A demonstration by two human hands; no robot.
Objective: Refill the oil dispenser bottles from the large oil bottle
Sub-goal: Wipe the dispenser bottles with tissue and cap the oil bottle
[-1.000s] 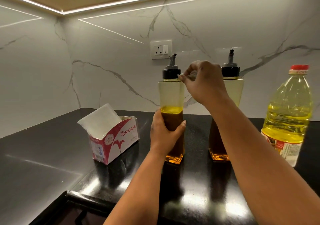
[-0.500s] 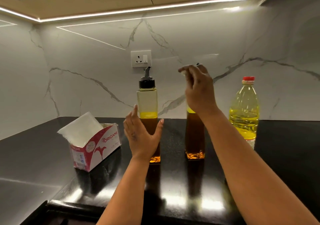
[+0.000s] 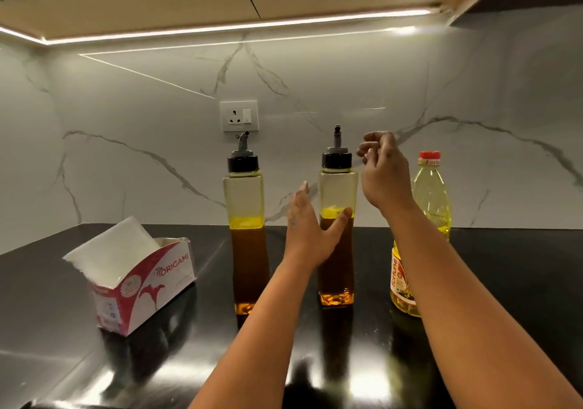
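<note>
2 dispenser bottles [image 3: 244,219] stand capped on the surface [image 3: 473,282]. Left hand [image 3: 310,228], fingers straight, partly hides the right one. Right hand [image 3: 383,175], loosely curled and empty, partly covers the large oil bottle [image 3: 430,194].

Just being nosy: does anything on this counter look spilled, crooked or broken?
No spill shows. Only the tissue box looks rough: its top is torn open, with tissues poking out. Both dispensers and the oil bottle stand upright, capped.
</note>
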